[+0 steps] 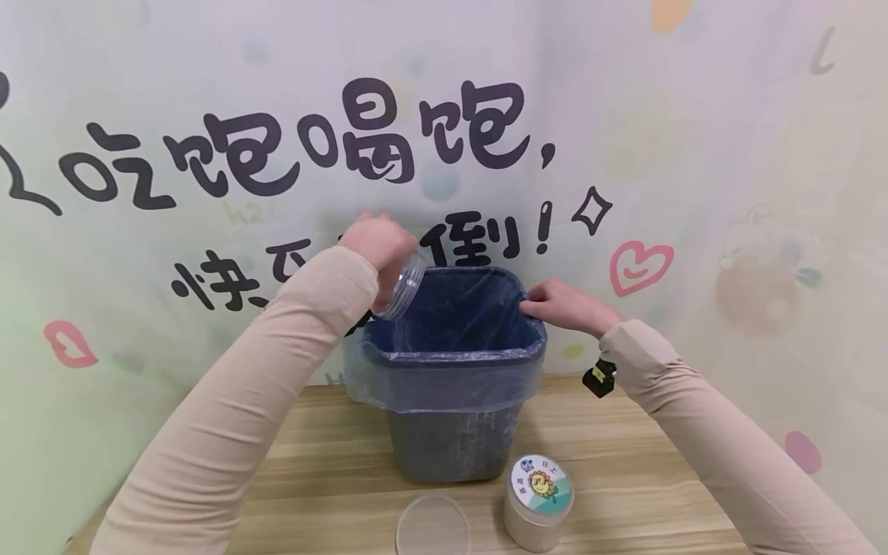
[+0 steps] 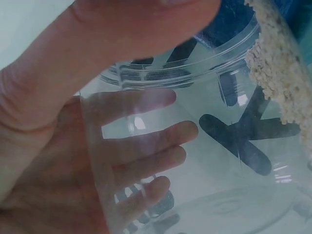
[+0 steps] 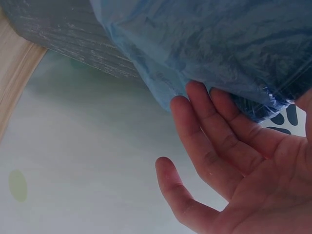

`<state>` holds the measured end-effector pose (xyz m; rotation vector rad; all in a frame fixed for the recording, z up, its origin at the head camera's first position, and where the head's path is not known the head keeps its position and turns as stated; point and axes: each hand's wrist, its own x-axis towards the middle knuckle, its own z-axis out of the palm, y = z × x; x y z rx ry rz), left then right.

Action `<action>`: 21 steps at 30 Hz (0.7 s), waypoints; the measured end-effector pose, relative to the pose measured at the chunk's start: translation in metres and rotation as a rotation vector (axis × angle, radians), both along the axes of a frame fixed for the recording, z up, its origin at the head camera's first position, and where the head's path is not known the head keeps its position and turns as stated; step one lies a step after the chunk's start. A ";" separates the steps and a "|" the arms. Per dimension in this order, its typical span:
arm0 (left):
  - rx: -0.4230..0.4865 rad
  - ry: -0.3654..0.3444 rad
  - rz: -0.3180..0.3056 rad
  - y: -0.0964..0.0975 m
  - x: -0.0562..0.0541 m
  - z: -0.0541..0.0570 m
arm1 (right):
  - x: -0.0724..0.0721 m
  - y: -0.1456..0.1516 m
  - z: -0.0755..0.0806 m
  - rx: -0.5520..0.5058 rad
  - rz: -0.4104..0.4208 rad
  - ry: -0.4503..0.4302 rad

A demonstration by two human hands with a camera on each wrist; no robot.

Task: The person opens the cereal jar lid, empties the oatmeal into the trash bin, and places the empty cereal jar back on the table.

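Observation:
My left hand (image 1: 380,245) grips a clear plastic jar (image 1: 411,285) and tips it, mouth toward the inside of a grey trash bin (image 1: 454,447). Beige crumbly grains (image 2: 282,73) lie along the jar's lower side up to its mouth in the left wrist view. Thumb and fingers wrap the jar's wall there. A thin bluish liner bag (image 1: 444,385) is folded over the bin's rim. At the right side of that rim, my right hand (image 1: 563,305) holds on, thumb over the edge and fingers (image 3: 222,124) against the liner's outside.
In front of the bin, a round translucent lid (image 1: 433,528) lies on the wooden table (image 1: 312,462). Beside it stands a small jar (image 1: 530,528) with a sunflower sticker on top. Close behind the bin is a printed wall covering (image 1: 694,154) with large black characters.

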<state>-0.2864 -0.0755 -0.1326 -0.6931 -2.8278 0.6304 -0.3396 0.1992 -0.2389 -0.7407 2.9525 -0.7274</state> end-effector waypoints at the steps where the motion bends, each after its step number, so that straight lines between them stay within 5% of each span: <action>1: -0.001 0.001 0.001 -0.001 -0.001 0.000 | 0.000 0.000 0.000 -0.002 0.001 -0.003; 21: -0.078 0.013 0.007 0.009 0.001 -0.006 | -0.003 0.001 -0.003 -0.025 0.017 0.010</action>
